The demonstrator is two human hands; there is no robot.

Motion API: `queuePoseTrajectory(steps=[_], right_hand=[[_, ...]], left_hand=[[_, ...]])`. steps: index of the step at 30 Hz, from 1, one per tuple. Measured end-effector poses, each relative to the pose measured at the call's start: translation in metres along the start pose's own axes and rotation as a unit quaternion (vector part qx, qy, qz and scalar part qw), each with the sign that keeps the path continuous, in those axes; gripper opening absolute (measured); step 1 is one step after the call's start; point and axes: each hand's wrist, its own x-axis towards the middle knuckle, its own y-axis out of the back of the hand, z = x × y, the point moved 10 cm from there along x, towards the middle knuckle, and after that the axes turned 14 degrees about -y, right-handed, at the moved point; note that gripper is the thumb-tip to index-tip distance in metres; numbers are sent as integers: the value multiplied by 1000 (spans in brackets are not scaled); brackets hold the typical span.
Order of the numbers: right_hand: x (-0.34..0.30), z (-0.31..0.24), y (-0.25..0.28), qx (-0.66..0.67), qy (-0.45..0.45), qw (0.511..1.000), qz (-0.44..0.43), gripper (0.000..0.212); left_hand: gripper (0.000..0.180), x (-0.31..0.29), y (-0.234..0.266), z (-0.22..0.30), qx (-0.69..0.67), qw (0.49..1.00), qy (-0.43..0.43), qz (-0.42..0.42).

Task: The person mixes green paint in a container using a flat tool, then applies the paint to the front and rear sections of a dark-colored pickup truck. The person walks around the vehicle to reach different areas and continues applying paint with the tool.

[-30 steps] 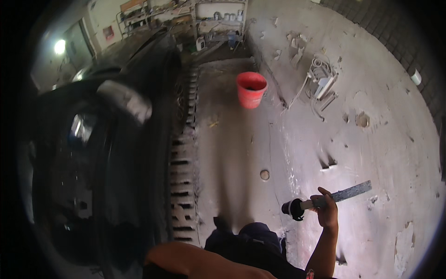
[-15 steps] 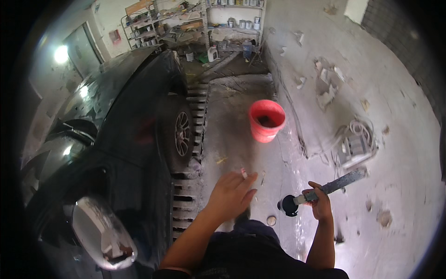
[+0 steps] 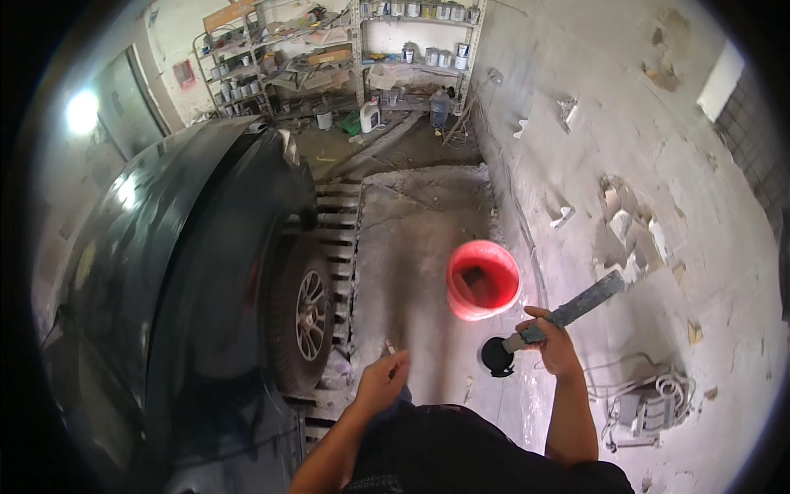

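My left hand (image 3: 383, 383) is closed, with a thin white cigarette (image 3: 391, 347) between its fingers, out in front of my body. My right hand (image 3: 559, 350) grips a long, worn grey bar (image 3: 588, 298) that slants up to the right. At the bar's lower left end, past a pale section, is a round black cup-like piece (image 3: 497, 357). I cannot tell whether the two are joined or the bar rests in it. Just beyond the right hand stands a red bucket (image 3: 461, 306) with something dark inside.
A dark car (image 3: 197, 288) fills the left side, its front wheel (image 3: 310, 313) beside a slatted floor grate (image 3: 337, 247). On the right, a patched wall (image 3: 592, 148) rises above a grey machine with coiled hose (image 3: 650, 412). Shelves of cans (image 3: 420, 41) stand at the back.
The car and the bucket now appear closer. My left hand has drawn back and to the left with the cigarette. My right hand still holds the bar, now further forward.
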Motion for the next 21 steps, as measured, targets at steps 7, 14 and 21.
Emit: queuePoseTrajectory(steps=[7, 14, 21], right_hand=[[150, -116, -78, 8, -11, 998, -58, 39], [314, -226, -144, -77, -17, 988, -134, 41], [454, -344, -200, -204, -8, 946, -252, 42]], left_hand=[[81, 191, -3, -14, 65, 975, -97, -191], [100, 376, 11, -46, 23, 978, -128, -163], [95, 541, 53, -61, -3, 988, -149, -42]])
